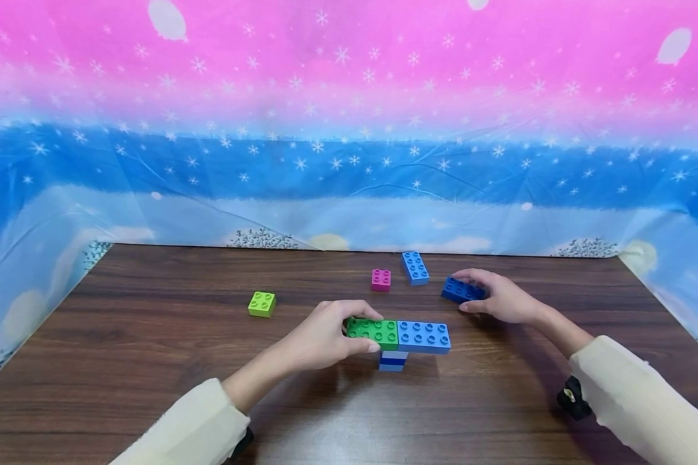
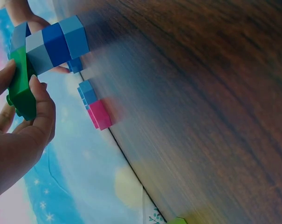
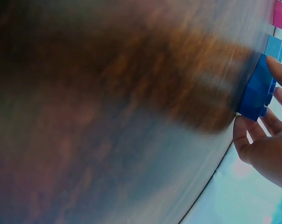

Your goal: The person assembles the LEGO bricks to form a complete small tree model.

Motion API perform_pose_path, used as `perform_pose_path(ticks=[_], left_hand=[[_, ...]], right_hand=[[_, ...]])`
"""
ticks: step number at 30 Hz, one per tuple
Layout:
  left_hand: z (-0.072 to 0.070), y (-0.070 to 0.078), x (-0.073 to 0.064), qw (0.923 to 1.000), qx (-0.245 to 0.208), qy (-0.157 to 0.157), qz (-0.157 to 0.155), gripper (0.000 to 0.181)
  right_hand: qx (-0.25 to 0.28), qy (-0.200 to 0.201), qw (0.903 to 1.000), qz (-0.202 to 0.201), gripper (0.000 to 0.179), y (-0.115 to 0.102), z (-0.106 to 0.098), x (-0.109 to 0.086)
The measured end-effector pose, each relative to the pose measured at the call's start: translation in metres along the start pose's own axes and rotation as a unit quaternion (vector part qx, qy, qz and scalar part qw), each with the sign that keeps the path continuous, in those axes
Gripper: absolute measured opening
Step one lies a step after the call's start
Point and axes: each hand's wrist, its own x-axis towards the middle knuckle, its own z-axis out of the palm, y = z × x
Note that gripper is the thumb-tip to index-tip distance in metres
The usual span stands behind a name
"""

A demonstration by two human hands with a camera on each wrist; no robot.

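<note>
My left hand (image 1: 326,336) grips the left end of a small brick build, thumb and fingers on either side of a green toy brick (image 1: 373,334). A light blue brick (image 1: 424,337) lies end to end with the green one, forming the top. Beneath their seam is a narrow column of light and dark blue bricks (image 2: 57,44), seen best in the left wrist view. Farther back and to the right, my right hand (image 1: 503,298) pinches a dark blue brick (image 1: 462,290) with thumb and fingers, studs up, low at the tabletop.
Behind the build lie a pink brick (image 1: 380,280) and a loose light blue brick (image 1: 415,268). A lime green brick (image 1: 262,304) sits to the left on the dark wood table (image 1: 151,336). A patterned cloth (image 1: 349,174) hangs along the table's back edge and sides.
</note>
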Motion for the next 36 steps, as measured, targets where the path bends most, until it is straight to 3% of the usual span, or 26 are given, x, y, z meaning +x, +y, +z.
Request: perform_pose_path(ticks=[18, 36], left_hand=[[0.0, 0.0, 0.0, 1.0, 0.004, -0.001, -0.003, 0.028], [0.0, 0.001, 0.0, 1.0, 0.001, 0.0, -0.002, 0.029]], right_hand=[[-0.017, 0.01, 0.9998, -0.008, 0.046, 0.001, 0.002, -0.005], [-0.003, -0.003, 0.9998, -0.018, 0.044, -0.017, -0.01, -0.019]])
